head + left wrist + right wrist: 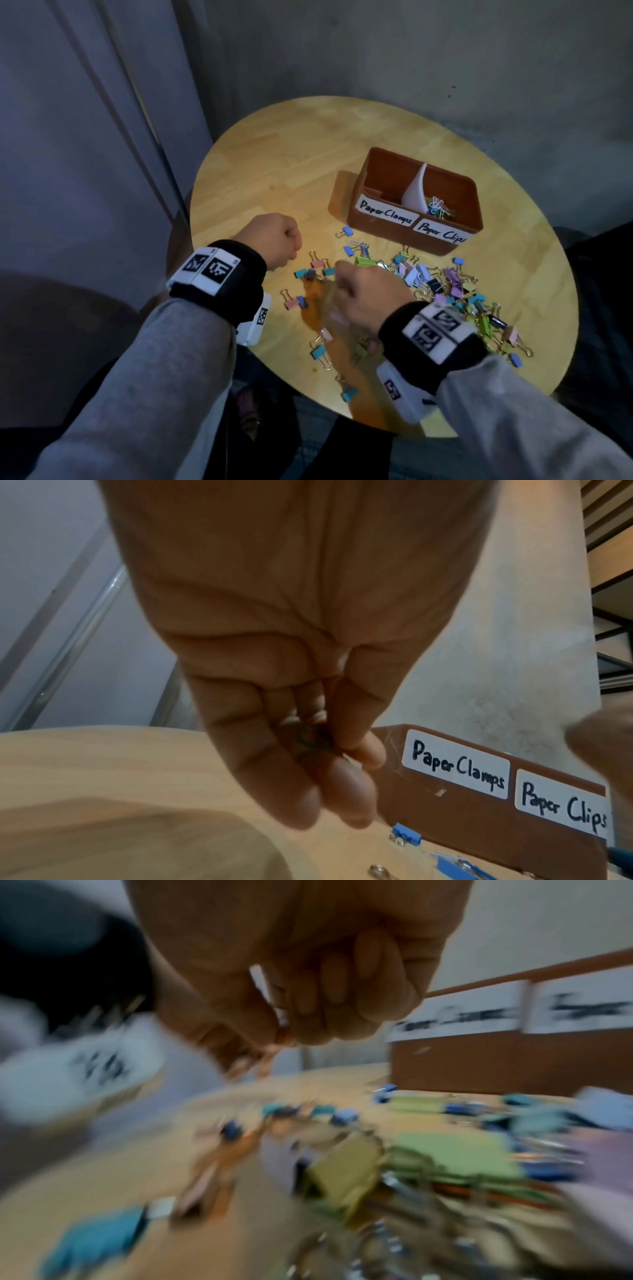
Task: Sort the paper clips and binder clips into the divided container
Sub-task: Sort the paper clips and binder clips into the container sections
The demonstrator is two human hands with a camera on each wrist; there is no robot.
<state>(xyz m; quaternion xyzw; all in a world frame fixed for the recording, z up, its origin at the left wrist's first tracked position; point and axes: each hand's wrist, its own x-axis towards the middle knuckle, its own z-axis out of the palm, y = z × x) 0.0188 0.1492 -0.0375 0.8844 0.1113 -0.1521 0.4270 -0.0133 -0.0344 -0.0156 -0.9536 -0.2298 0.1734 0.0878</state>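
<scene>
A brown divided container (383,230) stands at the back right of the round table, labelled "Paper Clamps" on the left and "Paper Clips" on the right. Coloured paper clips (438,207) lie in its right compartment; the left one shows nothing. A heap of coloured binder clips (445,284) spreads in front of it. My left hand (274,240) hovers left of the heap, its fingers curled round a dark green paper clip (313,737). My right hand (359,294) is blurred above the heap's left edge, fingers curled, pinching a small pinkish paper clip (268,1056).
A white card divider (416,192) splits the container. Loose binder clips (320,353) lie scattered toward the table's near edge. Bare wooden tabletop (274,164) stretches behind and left of my left hand. A grey wall stands behind the table, and a curtain hangs to the left.
</scene>
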